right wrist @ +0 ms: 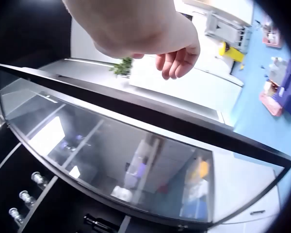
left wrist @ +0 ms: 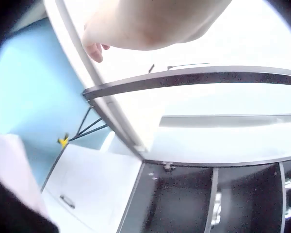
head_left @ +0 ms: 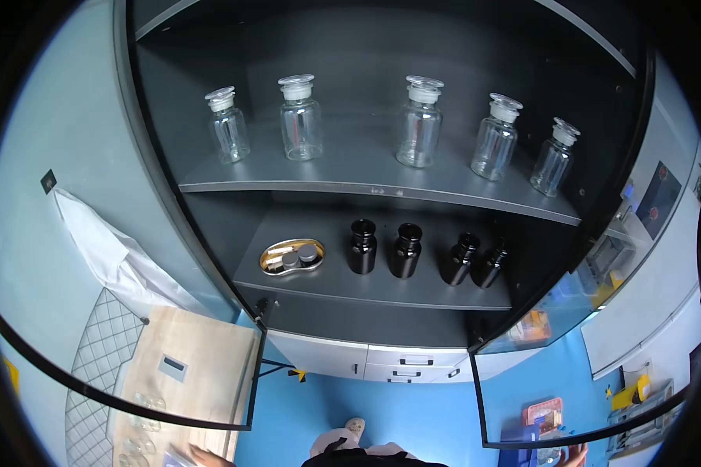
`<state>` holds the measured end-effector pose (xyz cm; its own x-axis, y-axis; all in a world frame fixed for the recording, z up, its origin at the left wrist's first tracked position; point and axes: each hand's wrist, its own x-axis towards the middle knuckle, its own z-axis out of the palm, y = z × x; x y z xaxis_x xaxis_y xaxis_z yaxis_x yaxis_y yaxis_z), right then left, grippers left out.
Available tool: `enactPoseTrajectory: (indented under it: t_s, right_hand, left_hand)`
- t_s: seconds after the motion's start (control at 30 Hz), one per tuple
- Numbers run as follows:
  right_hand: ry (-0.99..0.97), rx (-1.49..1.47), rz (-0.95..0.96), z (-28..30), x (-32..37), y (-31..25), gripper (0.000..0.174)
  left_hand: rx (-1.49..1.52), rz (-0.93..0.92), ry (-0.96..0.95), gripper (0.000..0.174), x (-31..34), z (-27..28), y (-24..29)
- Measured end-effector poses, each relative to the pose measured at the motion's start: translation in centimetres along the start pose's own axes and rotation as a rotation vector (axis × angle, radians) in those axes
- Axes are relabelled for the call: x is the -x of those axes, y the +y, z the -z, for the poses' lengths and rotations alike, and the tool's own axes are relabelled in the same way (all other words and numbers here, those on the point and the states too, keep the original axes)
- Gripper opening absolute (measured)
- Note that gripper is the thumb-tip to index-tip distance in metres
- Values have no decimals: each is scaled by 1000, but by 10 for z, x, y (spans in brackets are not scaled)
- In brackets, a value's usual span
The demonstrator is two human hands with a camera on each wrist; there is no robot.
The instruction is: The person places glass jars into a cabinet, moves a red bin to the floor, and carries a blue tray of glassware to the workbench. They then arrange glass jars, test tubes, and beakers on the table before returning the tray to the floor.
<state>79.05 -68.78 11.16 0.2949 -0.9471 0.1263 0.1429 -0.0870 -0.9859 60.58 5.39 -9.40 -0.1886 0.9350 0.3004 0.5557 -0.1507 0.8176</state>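
My left hand [head_left: 210, 458] is at the bottom of the head view, over the light wooden table beside the left glass door [head_left: 171, 419]. In the left wrist view the left hand [left wrist: 104, 34] hangs with its fingers down and holds nothing. At the lower right, my right hand [head_left: 575, 454] is outside the right glass door [head_left: 584, 444]. The right wrist view shows the right hand [right wrist: 179, 56] with fingers loosely bent and nothing in them. Both doors stand wide apart, and the dark cabinet's shelves [head_left: 366, 180] are exposed.
Several stoppered clear glass bottles [head_left: 420, 134] line the upper shelf. Below are dark bottles [head_left: 406, 253] and a kidney-shaped metal tray [head_left: 324, 253] with small round containers. Glassware stands on the wooden table [head_left: 210, 350]. Pink [head_left: 553, 406] and purple baskets sit at the lower right.
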Motion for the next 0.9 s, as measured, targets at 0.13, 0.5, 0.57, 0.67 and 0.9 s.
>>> enactPoseTrajectory:
  t_s: [0.13, 0.5, 0.57, 0.67, 0.9]
  right_hand:
    - [-21, 184, 240, -13, 8, -21, 31]
    - [-239, 504, 739, -18, 31, -49, 29]
    - [-429, 529, 802, -20, 48, -71, 32]
    - [-513, 510, 806, -19, 60, -44, 32]
    - [-800, 476, 923, -68, 112, -59, 25]
  left_hand:
    - [313, -220, -44, 48, 45, 43, 243]
    - [386, -317, -214, 20, 64, 51, 241]
    - [416, -327, -319, 19, 94, 59, 264]
    - [457, -435, -390, 23, 127, 46, 280]
    - [509, -535, -558, 32, 191, -6, 345]
